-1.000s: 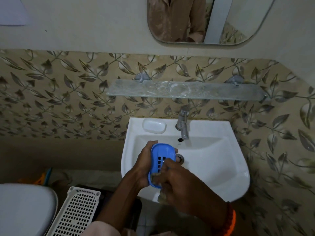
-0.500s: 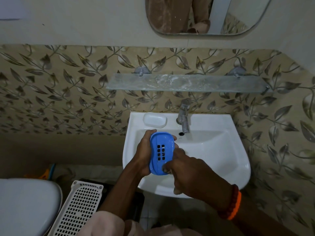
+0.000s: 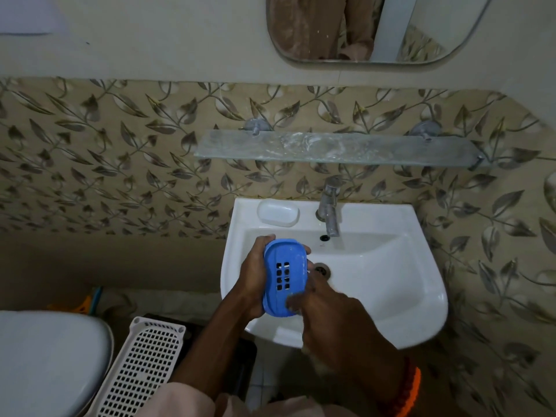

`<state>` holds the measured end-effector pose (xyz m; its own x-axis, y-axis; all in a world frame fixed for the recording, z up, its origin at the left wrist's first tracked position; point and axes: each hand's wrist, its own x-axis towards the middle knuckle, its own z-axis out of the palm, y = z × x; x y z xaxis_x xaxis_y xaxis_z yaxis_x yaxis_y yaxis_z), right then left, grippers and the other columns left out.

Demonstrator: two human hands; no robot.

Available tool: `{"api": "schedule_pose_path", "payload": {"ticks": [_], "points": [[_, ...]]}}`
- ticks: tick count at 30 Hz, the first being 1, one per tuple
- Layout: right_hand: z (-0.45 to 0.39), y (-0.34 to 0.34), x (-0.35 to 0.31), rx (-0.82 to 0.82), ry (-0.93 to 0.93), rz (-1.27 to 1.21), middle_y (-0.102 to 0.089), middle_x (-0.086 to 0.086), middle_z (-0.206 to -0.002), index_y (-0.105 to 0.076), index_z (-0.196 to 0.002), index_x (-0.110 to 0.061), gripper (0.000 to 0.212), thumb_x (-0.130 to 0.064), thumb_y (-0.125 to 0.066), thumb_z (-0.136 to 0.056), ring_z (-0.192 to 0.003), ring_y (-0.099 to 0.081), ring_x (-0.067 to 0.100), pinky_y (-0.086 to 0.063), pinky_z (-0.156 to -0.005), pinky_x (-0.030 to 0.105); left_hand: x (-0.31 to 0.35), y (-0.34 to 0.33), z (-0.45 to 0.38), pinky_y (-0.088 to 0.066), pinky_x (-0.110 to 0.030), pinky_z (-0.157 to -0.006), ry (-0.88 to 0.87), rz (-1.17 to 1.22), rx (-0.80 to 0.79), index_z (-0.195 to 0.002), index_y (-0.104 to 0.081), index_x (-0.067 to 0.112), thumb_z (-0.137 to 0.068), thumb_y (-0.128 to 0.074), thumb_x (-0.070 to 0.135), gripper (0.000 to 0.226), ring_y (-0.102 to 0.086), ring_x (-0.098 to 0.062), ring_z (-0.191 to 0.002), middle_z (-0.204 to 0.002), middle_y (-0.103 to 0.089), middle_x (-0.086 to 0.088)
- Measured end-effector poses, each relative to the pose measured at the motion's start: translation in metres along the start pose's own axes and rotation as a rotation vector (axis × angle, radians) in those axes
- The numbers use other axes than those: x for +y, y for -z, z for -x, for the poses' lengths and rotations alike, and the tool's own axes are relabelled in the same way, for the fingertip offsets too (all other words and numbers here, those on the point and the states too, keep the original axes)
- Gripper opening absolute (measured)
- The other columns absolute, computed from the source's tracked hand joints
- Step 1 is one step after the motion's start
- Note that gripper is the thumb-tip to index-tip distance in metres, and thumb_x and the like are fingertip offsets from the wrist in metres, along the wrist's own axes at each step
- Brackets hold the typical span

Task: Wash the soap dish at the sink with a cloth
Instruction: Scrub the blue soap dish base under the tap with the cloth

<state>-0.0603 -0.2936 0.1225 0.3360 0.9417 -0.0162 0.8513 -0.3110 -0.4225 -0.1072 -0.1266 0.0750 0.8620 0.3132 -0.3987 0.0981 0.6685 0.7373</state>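
A blue plastic soap dish is held on edge over the left part of the white sink, its slotted underside facing me. My left hand grips its left side, with fingertips curled over the top edge. My right hand covers the dish's lower right corner, fingers bent against it. The cloth is almost wholly hidden under that hand; a pale blurred bit of cloth shows below the palm. No water runs from the tap.
A white bar or tray sits on the sink's back left rim, and the drain lies just right of the dish. A glass shelf hangs above. A white perforated basket and a toilet stand at the lower left.
My right hand has slid down and back along the lower end of the dish. The left hand has kept its grip, and the dish has tilted slightly.
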Motion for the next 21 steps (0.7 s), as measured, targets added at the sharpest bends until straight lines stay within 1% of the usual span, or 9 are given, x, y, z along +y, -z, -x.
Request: {"api": "schedule_pose_path", "payload": {"ticks": [2,4,6,9,12,14,16,18,21], "points": [[-0.004,0.001,0.002,0.057,-0.049,0.045,-0.05,0.006,-0.134,-0.062,-0.12,-0.022,0.037,-0.016,-0.069,-0.084,-0.075,-0.064,0.013,-0.052,-0.072,0.018,0.003,0.0,0.0,-0.055,-0.037,-0.074,-0.002,0.008,-0.007,-0.106,-0.074,0.002,-0.093,-0.034,0.055,0.067,-0.066,-0.029,-0.076,-0.09,-0.072,-0.019],[-0.006,-0.003,-0.004,0.102,-0.067,0.08,-0.044,0.004,-0.138,-0.056,-0.127,-0.026,0.042,-0.017,-0.065,-0.086,-0.079,-0.063,0.012,-0.056,-0.075,0.022,0.006,0.002,-0.003,-0.056,-0.036,-0.073,-0.005,0.012,-0.016,-0.105,-0.074,0.002,-0.093,-0.034,0.055,0.067,-0.067,-0.028,-0.075,-0.087,-0.073,-0.018],[-0.003,-0.008,-0.01,0.058,-0.065,0.068,-0.042,0.004,-0.137,-0.056,-0.124,-0.029,0.04,-0.016,-0.061,-0.086,-0.078,-0.062,0.011,-0.058,-0.074,0.025,0.007,0.002,-0.003,-0.056,-0.036,-0.071,-0.012,0.005,-0.001,-0.106,-0.074,0.001,-0.092,-0.035,0.055,0.068,-0.066,-0.029,-0.073,-0.088,-0.072,-0.02],[0.003,-0.011,-0.008,0.013,-0.024,0.028,-0.042,0.003,-0.137,-0.06,-0.122,-0.03,0.037,-0.018,-0.062,-0.087,-0.081,-0.063,0.01,-0.056,-0.076,0.022,0.003,0.005,-0.002,-0.055,-0.036,-0.071,0.027,-0.015,0.032,-0.106,-0.074,-0.001,-0.093,-0.036,0.054,0.068,-0.065,-0.03,-0.073,-0.089,-0.072,-0.022],[-0.001,-0.005,0.001,0.102,-0.009,0.041,-0.048,0.0,-0.128,-0.061,-0.124,-0.025,0.037,-0.018,-0.064,-0.088,-0.079,-0.062,0.009,-0.056,-0.073,0.02,-0.005,0.005,-0.002,-0.057,-0.033,-0.065,0.077,-0.049,0.077,-0.092,-0.079,0.008,-0.093,-0.038,0.056,0.063,-0.067,-0.024,-0.068,-0.08,-0.073,-0.014],[-0.002,-0.005,0.004,0.137,0.013,0.069,-0.051,0.002,-0.126,-0.06,-0.125,-0.021,0.036,-0.017,-0.061,-0.09,-0.081,-0.062,0.011,-0.057,-0.072,0.023,-0.007,0.002,0.001,-0.058,-0.031,-0.061,0.116,-0.101,0.119,-0.081,-0.081,0.013,-0.092,-0.04,0.058,0.062,-0.069,-0.02,-0.064,-0.077,-0.074,-0.01],[0.003,-0.004,0.004,0.106,0.076,0.114,-0.055,0.005,-0.118,-0.062,-0.117,-0.021,0.027,-0.016,-0.054,-0.091,-0.072,-0.061,0.012,-0.057,-0.064,0.024,-0.004,0.0,0.003,-0.058,-0.032,-0.065,0.152,-0.08,0.103,-0.094,-0.079,0.006,-0.091,-0.04,0.056,0.064,-0.068,-0.024,-0.068,-0.086,-0.073,-0.016],[0.01,-0.001,0.007,0.007,0.149,0.137,-0.056,0.005,-0.11,-0.064,-0.109,-0.021,0.027,-0.02,-0.043,-0.092,-0.066,-0.058,0.01,-0.054,-0.058,0.023,0.001,-0.002,0.005,-0.054,-0.036,-0.074,0.175,-0.088,0.109,-0.108,-0.074,-0.001,-0.091,-0.039,0.055,0.069,-0.065,-0.029,-0.075,-0.096,-0.068,-0.023],[0.006,0.009,0.013,-0.042,0.264,0.175,-0.057,0.009,-0.11,-0.067,-0.112,-0.017,0.028,-0.016,-0.047,-0.092,-0.072,-0.059,0.015,-0.055,-0.064,0.03,0.003,-0.002,0.004,-0.051,-0.04,-0.08,0.214,-0.151,0.146,-0.116,-0.068,-0.006,-0.091,-0.04,0.054,0.071,-0.061,-0.03,-0.078,-0.101,-0.064,-0.025]]}}
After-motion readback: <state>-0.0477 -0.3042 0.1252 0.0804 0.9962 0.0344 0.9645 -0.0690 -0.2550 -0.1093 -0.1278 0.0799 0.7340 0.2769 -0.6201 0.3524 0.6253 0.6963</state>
